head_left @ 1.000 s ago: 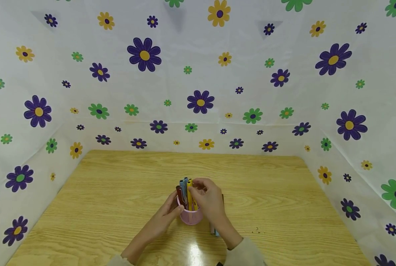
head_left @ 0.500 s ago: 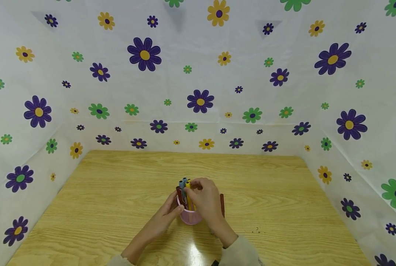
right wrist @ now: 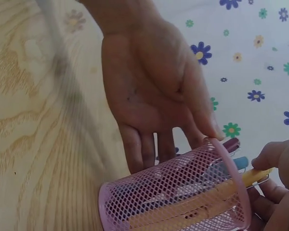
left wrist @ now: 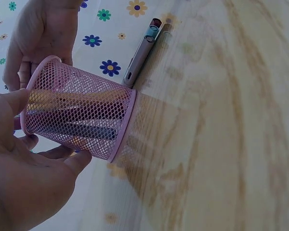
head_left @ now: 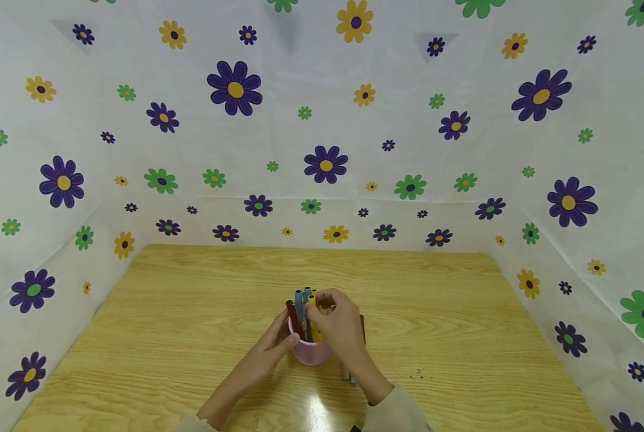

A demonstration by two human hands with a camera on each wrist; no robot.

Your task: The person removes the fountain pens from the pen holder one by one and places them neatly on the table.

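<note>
A pink mesh pen cup (head_left: 311, 355) stands upright on the table, holding several pens. My left hand (head_left: 267, 351) grips its left side, thumb near the rim and fingers round the mesh. Over the right of the rim, my right hand (head_left: 339, 327) pinches a yellow pen (right wrist: 256, 177) by its upper end; the lower part stays inside the cup. Beside it lean blue pens (head_left: 299, 299) and a dark red pen (head_left: 296, 318). The right hand hides part of the rim in the head view.
Right of the cup, a few pens lie on the table, partly under the right forearm: a dark red pen (head_left: 362, 327) and a grey pen (left wrist: 138, 60). Small dark marks (head_left: 419, 375) dot the wooden table (head_left: 462, 312). Flower-printed white sheeting (head_left: 278, 138) encloses its back and sides.
My right hand shifted slightly left and then back right, tilting the yellow pen with it. The blue pens moved a little to the right. My left hand stayed on the cup.
</note>
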